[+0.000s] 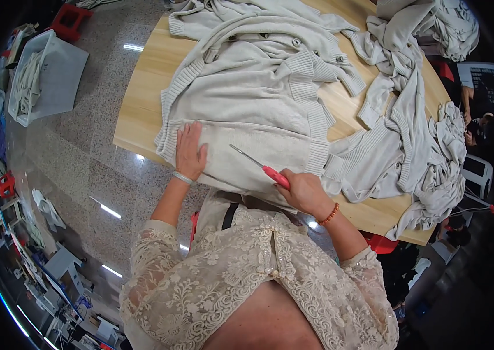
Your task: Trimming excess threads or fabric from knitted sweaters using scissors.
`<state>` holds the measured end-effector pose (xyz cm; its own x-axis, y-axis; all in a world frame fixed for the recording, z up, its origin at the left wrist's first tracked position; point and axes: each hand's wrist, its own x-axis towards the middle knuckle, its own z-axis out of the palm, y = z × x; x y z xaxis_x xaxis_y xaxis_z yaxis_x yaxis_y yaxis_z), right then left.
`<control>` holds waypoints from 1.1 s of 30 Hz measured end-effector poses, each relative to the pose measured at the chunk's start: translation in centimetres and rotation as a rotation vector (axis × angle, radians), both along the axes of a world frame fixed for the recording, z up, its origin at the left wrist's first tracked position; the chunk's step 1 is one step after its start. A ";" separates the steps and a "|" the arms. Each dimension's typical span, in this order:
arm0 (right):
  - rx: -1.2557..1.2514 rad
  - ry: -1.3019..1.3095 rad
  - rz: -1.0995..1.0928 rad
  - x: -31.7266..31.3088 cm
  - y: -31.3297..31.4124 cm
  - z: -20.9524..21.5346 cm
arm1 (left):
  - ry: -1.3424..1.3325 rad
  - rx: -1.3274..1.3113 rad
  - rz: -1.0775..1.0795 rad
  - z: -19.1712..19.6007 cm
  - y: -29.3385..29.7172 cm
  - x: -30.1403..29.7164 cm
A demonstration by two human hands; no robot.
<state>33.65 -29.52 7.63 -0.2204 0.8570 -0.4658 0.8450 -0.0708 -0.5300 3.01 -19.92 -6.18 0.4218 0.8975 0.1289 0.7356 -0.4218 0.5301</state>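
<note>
A cream knit cardigan (pixel 241 93) with ribbed edges and dark buttons lies spread over the near side of the wooden table. My left hand (pixel 191 153) rests flat on its left edge, close to the ribbing, fingers stretched out. Above the lower part of the knit, my right hand (pixel 305 192) is closed round the red handle of a slim tool (pixel 272 174). The tool's thin metal shaft points up and to the left, toward my left hand. Its tip is too small to make out fully.
More cream knitwear (pixel 401 128) lies heaped along the right side of the wooden table (pixel 142 111). A white bin (pixel 63 81) holding pale cloth stands on the floor at left, near a red stool (pixel 69 22). Another person (pixel 483 128) sits beyond the table's right edge.
</note>
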 end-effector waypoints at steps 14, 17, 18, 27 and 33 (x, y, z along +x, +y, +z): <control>0.046 0.036 0.017 -8.3 6.0 -1.9 | -1.142 -0.616 0.524 -0.4 2.0 -3.1; 0.079 0.158 0.152 -7.8 5.8 -2.0 | -1.153 -0.625 0.520 -0.1 2.5 -2.7; 0.023 0.176 0.161 -7.4 6.0 -1.9 | -0.964 -0.605 0.519 0.1 2.7 -2.6; 0.072 -0.088 -0.319 -1.0 5.2 -1.9 | -0.314 0.050 0.041 3.6 14.8 6.5; 0.106 0.014 -0.626 1.5 6.2 -1.6 | 0.131 0.171 0.187 -1.6 23.7 9.3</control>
<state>35.20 -23.36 6.01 0.3320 0.8668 -0.3720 0.6533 -0.4958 -0.5722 12.29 3.80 -7.81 0.2744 0.9311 0.2402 0.8665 -0.3477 0.3581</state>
